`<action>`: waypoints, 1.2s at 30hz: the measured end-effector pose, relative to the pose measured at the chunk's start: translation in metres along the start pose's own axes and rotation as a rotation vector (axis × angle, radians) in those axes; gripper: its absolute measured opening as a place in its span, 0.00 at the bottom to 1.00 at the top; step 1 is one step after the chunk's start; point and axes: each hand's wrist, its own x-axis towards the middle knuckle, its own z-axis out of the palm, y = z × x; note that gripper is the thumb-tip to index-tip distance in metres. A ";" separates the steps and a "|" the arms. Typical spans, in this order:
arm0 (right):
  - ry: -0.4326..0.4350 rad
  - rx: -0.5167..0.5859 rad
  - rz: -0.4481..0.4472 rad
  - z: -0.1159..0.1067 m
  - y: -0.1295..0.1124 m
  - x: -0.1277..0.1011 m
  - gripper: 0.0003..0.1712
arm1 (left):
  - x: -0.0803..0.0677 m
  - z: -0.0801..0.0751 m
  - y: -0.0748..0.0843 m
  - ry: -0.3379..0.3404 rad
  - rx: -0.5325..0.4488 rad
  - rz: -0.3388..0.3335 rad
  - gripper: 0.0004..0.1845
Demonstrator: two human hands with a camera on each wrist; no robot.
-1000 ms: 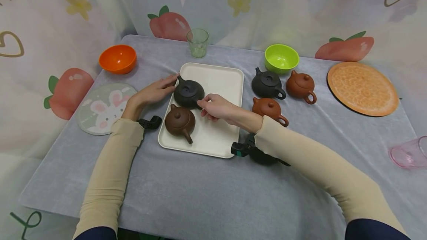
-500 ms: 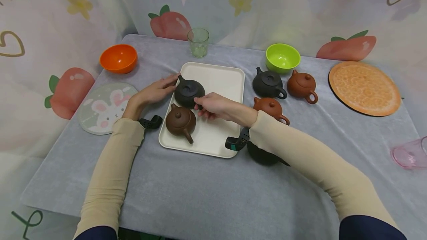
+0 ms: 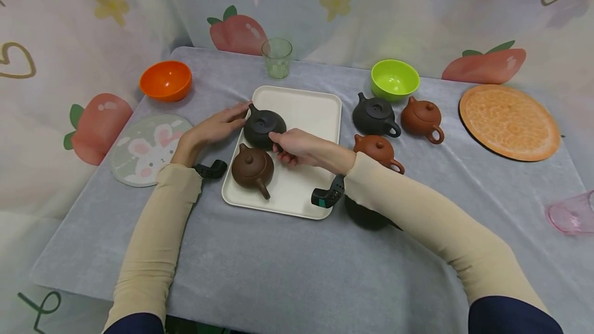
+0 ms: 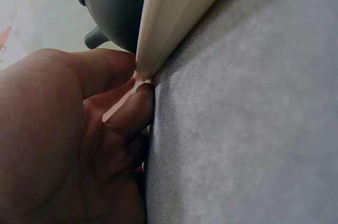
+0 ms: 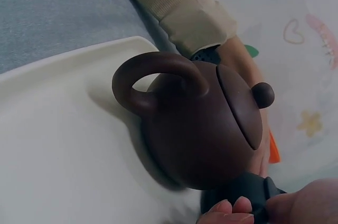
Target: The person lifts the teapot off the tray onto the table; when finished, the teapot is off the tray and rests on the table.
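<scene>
On the white tray [image 3: 297, 197], a black teapot [image 3: 261, 127] stands behind a dark brown teapot [image 3: 250, 168]. My right hand [image 3: 301, 147] pinches the black teapot's handle between thumb and fingers; the handle itself is mostly covered. At the tray's left edge, my left hand [image 3: 214, 127] grips the rim beside the black teapot's spout. The left wrist view shows its thumb [image 4: 111, 68] against the rim and a finger low at the tray's side. In the right wrist view, the brown teapot [image 5: 195, 123] hides much of the black one.
Right of the tray stand another black teapot [image 3: 375, 116] and two reddish-brown teapots [image 3: 421, 117]. A dark object [image 3: 364, 215] is partly hidden under my right forearm. Around them are a green bowl [image 3: 394, 79], orange bowl [image 3: 165, 81], glass [image 3: 277, 60], round mats [image 3: 510, 122] and a pink cup [image 3: 571, 215].
My right hand has moved slightly left and its fingers have taken hold of the black teapot's handle. The left hand and the teapots have stayed in place.
</scene>
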 end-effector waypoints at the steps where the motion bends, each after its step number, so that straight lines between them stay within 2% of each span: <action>1: -0.003 0.003 -0.001 0.000 0.000 0.000 0.24 | 0.000 0.000 0.000 0.003 0.003 0.001 0.29; 9: -0.021 0.023 -0.019 -0.002 0.000 -0.002 0.24 | -0.001 0.000 0.001 0.008 0.007 0.021 0.29; 21: -0.018 0.017 -0.009 -0.005 0.000 -0.006 0.24 | 0.001 0.000 0.000 0.004 -0.009 -0.018 0.30; 36: 0.004 0.017 0.008 -0.011 0.003 -0.013 0.24 | -0.001 0.001 0.000 0.001 -0.024 -0.018 0.30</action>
